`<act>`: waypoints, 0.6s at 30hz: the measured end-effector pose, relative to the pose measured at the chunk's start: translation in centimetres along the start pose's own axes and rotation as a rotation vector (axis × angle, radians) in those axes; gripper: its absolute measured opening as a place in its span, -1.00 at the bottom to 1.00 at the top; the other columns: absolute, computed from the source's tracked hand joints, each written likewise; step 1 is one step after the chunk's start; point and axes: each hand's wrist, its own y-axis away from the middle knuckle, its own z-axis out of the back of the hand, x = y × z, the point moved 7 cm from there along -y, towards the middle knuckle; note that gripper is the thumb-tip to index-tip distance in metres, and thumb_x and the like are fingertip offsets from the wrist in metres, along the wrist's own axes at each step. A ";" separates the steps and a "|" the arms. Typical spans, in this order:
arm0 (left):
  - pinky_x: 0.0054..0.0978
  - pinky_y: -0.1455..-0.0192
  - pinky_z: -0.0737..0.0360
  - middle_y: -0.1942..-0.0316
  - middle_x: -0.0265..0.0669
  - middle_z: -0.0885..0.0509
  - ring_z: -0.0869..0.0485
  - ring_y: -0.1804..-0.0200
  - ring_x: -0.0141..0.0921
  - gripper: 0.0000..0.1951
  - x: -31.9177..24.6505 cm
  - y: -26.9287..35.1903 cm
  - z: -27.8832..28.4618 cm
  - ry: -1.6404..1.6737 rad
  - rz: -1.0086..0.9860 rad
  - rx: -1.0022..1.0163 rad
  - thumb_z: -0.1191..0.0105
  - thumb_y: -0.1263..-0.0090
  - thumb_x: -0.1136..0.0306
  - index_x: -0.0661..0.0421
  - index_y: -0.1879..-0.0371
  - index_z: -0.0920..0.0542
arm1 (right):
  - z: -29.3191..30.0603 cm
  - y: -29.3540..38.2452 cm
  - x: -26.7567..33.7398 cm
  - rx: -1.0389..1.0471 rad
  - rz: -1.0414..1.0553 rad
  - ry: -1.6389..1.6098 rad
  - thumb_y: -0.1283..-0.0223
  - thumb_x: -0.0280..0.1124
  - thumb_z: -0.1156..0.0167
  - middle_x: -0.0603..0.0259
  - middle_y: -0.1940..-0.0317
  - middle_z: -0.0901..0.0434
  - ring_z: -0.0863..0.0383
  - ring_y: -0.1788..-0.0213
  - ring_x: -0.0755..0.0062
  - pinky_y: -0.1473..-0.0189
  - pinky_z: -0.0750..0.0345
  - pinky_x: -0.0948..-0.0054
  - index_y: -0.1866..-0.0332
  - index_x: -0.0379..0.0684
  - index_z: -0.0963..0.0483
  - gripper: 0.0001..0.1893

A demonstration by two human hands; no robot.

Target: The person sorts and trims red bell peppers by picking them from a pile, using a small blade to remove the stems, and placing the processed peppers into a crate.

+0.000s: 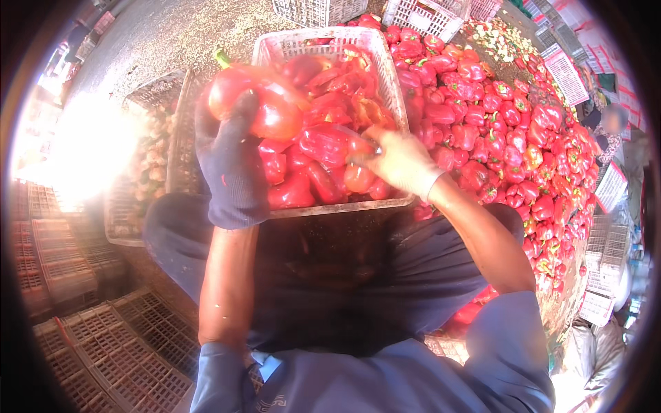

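My left hand (232,160), in a dark knit glove, grips a glossy red bell pepper (279,114) with a green stem at its upper left. The pepper is held over the left side of a white plastic crate (330,207) filled with red peppers, several of them split or cut. My right hand (397,160), in a pale glove, is over the crate's right side, blurred, with its fingers at the peppers. Something small and shiny shows between its fingers; I cannot tell what it is, nor whether the hand grips anything.
A large heap of red bell peppers (475,124) lies to the right. A crate of pale pieces (155,149) stands left, beside strong glare. Empty plastic crates (129,335) are at lower left, and more crates (423,18) stand beyond. A person (612,126) is at far right.
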 end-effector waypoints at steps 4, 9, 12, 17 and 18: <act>-0.33 -0.30 -0.63 -0.14 -0.26 -0.72 -0.69 -0.18 -0.38 -0.56 -0.2 -0.6 0.3 0.014 0.004 -0.007 -0.33 -0.54 0.34 0.19 -0.33 -0.60 | -0.9 1.0 -1.3 0.253 -0.129 -0.428 -0.33 -0.17 -0.55 0.12 0.23 -0.78 -0.75 0.17 0.42 0.02 -0.66 0.31 -0.29 -0.24 -0.63 -0.46; -0.34 -0.27 -0.64 -0.12 -0.25 -0.72 -0.70 -0.17 -0.38 -0.54 0.3 -0.9 0.8 0.006 0.022 -0.028 -0.36 -0.52 0.31 0.19 -0.32 -0.61 | -2.1 1.4 -1.1 0.099 -0.067 -0.564 -0.25 -0.22 -0.60 0.22 0.20 -0.79 -0.75 0.11 0.52 -0.01 -0.66 0.35 -0.13 -0.22 -0.68 -0.55; -0.35 -0.26 -0.64 -0.11 -0.25 -0.73 -0.70 -0.16 -0.38 -0.54 0.6 -0.9 0.9 -0.004 0.021 -0.045 -0.37 -0.52 0.31 0.20 -0.32 -0.61 | -2.5 1.0 0.0 0.021 0.014 -0.321 -0.23 -0.17 -0.58 0.13 0.21 -0.80 -0.82 0.07 0.32 -0.08 -0.67 0.28 -0.15 -0.19 -0.68 -0.53; -0.37 -0.23 -0.65 -0.09 -0.25 -0.73 -0.70 -0.13 -0.40 -0.53 0.7 -1.0 1.0 -0.059 0.011 -0.048 -0.38 -0.51 0.31 0.22 -0.32 -0.60 | -4.4 1.2 -0.4 -0.062 0.084 -0.260 -0.25 -0.14 -0.53 0.04 0.30 -0.78 -0.82 0.11 0.06 -0.02 -0.65 0.12 -0.10 -0.20 -0.68 -0.56; -0.37 -0.22 -0.66 -0.08 -0.25 -0.73 -0.70 -0.12 -0.40 -0.53 0.6 -1.0 0.8 -0.064 0.017 -0.053 -0.38 -0.51 0.31 0.22 -0.32 -0.60 | -4.6 1.2 -0.4 -0.080 0.091 -0.232 -0.24 -0.14 -0.54 0.04 0.32 -0.77 -0.81 0.12 0.04 -0.01 -0.64 0.11 -0.09 -0.20 -0.68 -0.56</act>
